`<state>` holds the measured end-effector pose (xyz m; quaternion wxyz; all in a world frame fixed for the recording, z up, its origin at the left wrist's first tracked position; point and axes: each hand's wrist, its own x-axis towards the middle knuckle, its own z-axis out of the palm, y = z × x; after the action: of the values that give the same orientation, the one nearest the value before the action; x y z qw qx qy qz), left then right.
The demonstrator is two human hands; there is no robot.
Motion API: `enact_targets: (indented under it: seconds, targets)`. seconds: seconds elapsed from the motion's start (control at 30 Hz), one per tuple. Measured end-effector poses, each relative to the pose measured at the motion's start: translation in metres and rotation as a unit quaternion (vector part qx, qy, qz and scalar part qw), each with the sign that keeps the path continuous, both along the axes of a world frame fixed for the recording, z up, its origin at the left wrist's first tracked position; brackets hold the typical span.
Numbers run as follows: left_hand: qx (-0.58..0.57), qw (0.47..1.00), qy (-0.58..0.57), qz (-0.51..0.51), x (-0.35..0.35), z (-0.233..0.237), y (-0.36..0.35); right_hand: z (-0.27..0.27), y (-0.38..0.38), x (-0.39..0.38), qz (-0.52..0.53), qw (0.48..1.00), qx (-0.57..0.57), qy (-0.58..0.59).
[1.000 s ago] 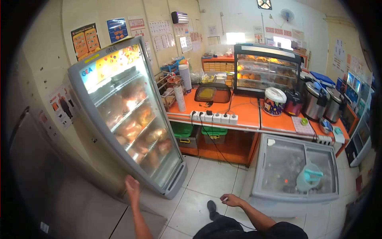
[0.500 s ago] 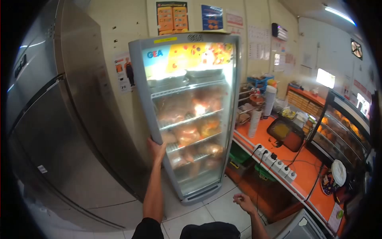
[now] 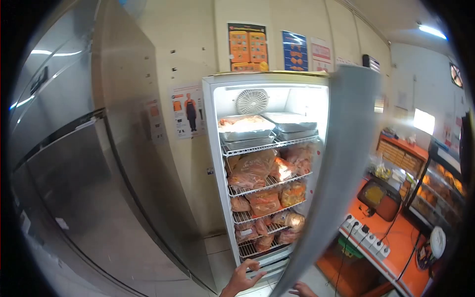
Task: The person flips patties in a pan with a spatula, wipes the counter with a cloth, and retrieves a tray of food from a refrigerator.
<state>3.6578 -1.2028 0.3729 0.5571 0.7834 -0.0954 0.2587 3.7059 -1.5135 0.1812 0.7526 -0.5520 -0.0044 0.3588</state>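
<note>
The upright display fridge [image 3: 221, 163] stands with its door [image 3: 341, 143] swung out to the right. My left hand [image 3: 243, 278] is in front of the fridge's base, fingers curled but apart, holding nothing. Low by the bottom of the door is my right hand [image 3: 303, 289], cut off by the frame; its visible fingers are apart and hold nothing I can see. Metal trays [image 3: 246, 129] sit on the top shelf, one with meat showing. Lower wire shelves [image 3: 269, 186] bear several plastic bags of raw meat [image 3: 253, 168]. The door hides part of the right side.
A tall stainless steel cabinet [image 3: 133, 123] rises on the left. On the right, an orange counter [image 3: 396, 237] carries a power strip [image 3: 366, 237], a dark tray [image 3: 380, 198] and a heated food display [image 3: 438, 183]. Posters [image 3: 247, 47] hang on the wall behind.
The fridge door has gone from closed to wide open, baring the shelves. My left hand has left the fridge's left edge and come down in front of its base. The view has shifted.
</note>
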Motion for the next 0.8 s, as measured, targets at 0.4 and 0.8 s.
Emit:
enact_targets:
  seconds: [0.4, 0.8]
  targets:
    - [-0.060, 0.995, 0.068, -0.049, 0.027, -0.019, 0.118, -0.001, -0.123, -0.005, -0.647, 0.761, -0.030, -0.033]
    - [-0.080, 0.979, -0.074, -0.173, 0.134, 0.119, 0.077, -0.085, -0.048, -0.033, -0.734, 0.674, -0.009, 0.079]
